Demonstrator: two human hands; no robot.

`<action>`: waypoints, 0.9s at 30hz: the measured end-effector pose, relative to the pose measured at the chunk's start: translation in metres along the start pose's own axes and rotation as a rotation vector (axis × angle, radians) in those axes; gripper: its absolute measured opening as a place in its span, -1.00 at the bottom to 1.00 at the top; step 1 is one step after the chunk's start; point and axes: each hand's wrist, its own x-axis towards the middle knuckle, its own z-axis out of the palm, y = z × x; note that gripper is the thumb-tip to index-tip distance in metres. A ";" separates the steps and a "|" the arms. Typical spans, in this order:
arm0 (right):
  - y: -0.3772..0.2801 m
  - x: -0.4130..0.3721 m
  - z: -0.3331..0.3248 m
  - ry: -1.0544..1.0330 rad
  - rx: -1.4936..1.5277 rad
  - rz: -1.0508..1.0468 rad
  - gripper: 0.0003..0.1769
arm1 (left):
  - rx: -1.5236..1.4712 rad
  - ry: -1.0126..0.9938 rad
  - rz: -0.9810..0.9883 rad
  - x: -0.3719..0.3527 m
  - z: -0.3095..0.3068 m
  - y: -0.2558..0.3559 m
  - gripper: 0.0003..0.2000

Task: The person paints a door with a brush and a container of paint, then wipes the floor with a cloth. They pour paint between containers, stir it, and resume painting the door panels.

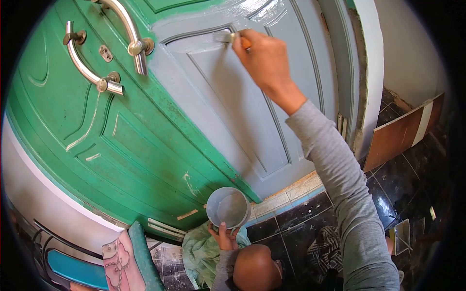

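Observation:
My right hand (262,58) grips a paintbrush (224,37) with an orange handle, its bristles touching the upper moulding of a door panel. Grey paint covers much of this door leaf (213,116), with wet, shiny patches near the top. Green still shows along its inner edge and upper left. Down by the door's foot, my left hand (225,237) holds a round, pale plastic tub (228,207) by its near side. Grey paint coats the inside of the tub. My knee is just below the left hand.
The other door leaf (136,145) is green, with pale filler marks. Curved metal handles (127,29) stick out at upper left. A light green cloth (194,252) lies under the tub. A blue-seated chair (77,269), pink cushion (124,262), brown board (400,133) and patterned cloth (325,250) lie around.

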 end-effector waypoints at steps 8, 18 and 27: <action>-0.049 0.022 0.052 0.064 0.375 -0.176 -0.77 | 0.022 0.017 -0.015 0.006 0.004 0.002 -0.14; -0.039 -0.004 0.029 0.014 0.300 -0.464 -0.83 | 0.016 0.041 -0.031 0.010 -0.008 -0.005 -0.16; 0.031 -0.010 -0.015 -0.069 0.003 -0.309 -0.82 | 0.028 0.030 -0.023 0.005 0.001 -0.003 -0.18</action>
